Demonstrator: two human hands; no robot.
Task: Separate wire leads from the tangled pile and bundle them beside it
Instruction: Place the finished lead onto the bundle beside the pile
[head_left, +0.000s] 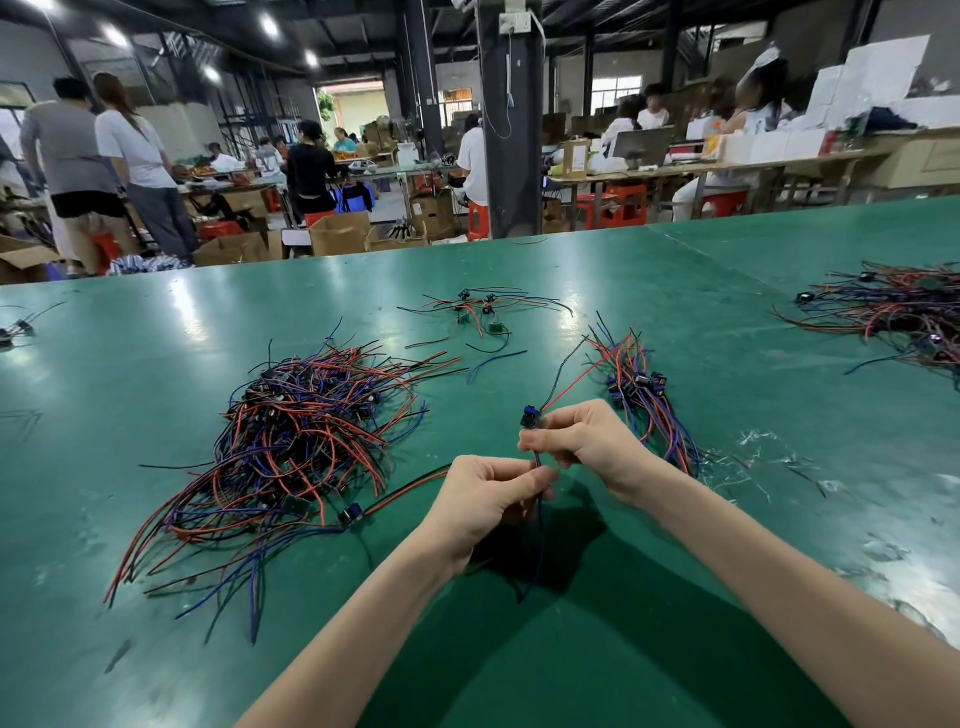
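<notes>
A big tangled pile (306, 441) of red, blue and black wire leads lies on the green table, left of my hands. To the right lies a sorted bundle (641, 395) of leads with their blue connectors side by side. Between them I hold one wire lead (531, 418) above the table. My right hand (582, 439) pinches it just under its blue connector, with its red and black wires sticking up and away. My left hand (488, 499) pinches the lead's blue wire lower down, and the tail hangs below.
A small loose cluster of leads (478, 314) lies farther back in the middle. Another large pile (904, 309) sits at the far right. A single lead with a blue connector (350, 514) lies by my left hand. People work at benches beyond the table's far edge.
</notes>
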